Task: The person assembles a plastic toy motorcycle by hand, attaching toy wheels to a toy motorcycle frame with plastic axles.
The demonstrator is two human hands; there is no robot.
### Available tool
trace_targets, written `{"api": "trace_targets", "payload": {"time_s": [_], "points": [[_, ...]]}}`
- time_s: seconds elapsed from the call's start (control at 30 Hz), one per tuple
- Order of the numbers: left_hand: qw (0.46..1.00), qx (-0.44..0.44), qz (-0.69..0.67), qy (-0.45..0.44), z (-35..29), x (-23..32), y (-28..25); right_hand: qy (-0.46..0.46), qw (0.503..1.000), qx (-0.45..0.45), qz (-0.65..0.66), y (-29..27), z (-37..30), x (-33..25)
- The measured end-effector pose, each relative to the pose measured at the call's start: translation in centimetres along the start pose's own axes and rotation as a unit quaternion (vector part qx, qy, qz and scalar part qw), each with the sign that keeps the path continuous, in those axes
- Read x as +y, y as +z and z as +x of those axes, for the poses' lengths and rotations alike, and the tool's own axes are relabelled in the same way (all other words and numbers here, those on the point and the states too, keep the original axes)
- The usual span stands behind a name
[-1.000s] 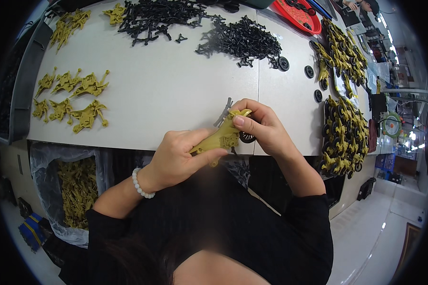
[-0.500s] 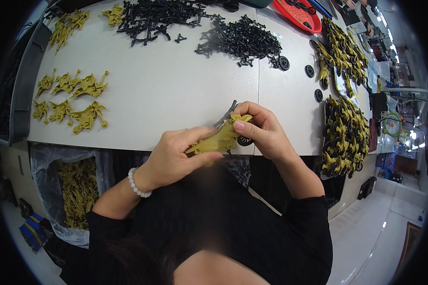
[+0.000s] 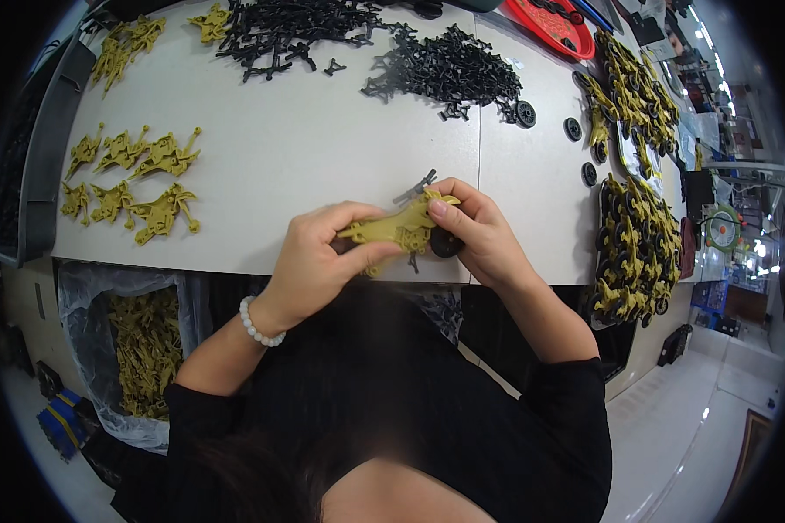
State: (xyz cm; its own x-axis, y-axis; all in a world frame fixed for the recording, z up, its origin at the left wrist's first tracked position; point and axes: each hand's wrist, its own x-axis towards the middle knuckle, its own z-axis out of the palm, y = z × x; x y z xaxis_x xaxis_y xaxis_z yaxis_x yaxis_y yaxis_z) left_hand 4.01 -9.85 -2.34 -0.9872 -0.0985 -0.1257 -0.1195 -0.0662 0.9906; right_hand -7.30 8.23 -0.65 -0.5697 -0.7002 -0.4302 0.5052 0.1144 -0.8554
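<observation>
Between my two hands, just above the table's near edge, is a yellow plastic toy motorcycle body. My left hand grips its left end, fingers behind and thumb along the near side. My right hand pinches its right end between thumb and fingers. A black wheel sits under the right end, close to my right fingers. One black bar-like piece sticks up behind the body, and a thin dark part points down below it. How these pieces join is hidden by my fingers.
Loose yellow bodies lie in rows at left. Piles of black forked parts cover the far side, beside loose wheels and a red tray. Wheeled yellow bodies crowd the right. A plastic-lined bin stands below left.
The toy body has tilted to lie more level, with its side showing more. My left hand has shifted slightly up and left, its thumb lower on the body. My right hand keeps its pinch.
</observation>
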Motion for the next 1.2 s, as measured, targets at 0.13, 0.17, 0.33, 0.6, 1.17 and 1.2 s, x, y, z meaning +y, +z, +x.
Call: {"api": "trace_targets", "payload": {"time_s": [0.13,0.17,0.33,0.6,1.17,1.2], "points": [[0.983,-0.018,0.160,0.087,0.9,0.6,-1.2,-0.012,0.999,0.016,-0.047,0.0,0.6,-0.1],[0.992,-0.012,0.112,0.059,0.9,0.3,-1.1,-0.014,0.999,0.018,-0.047,0.0,0.7,0.0],[1.000,-0.004,0.017,-0.013,1.0,0.3,-1.3,-0.004,0.999,-0.008,-0.037,-0.3,0.7,-0.3],[0.999,-0.004,-0.035,-0.032,1.4,0.1,-1.6,-0.011,0.997,-0.002,-0.079,-0.8,0.6,-1.4],[0.985,-0.013,0.169,0.045,2.0,1.0,-2.1,-0.025,0.970,0.031,-0.239,-0.6,1.3,-1.7],[0.961,-0.022,0.259,0.094,2.1,1.1,-2.3,-0.052,0.955,0.037,-0.291,-0.5,1.3,-1.7]]}}
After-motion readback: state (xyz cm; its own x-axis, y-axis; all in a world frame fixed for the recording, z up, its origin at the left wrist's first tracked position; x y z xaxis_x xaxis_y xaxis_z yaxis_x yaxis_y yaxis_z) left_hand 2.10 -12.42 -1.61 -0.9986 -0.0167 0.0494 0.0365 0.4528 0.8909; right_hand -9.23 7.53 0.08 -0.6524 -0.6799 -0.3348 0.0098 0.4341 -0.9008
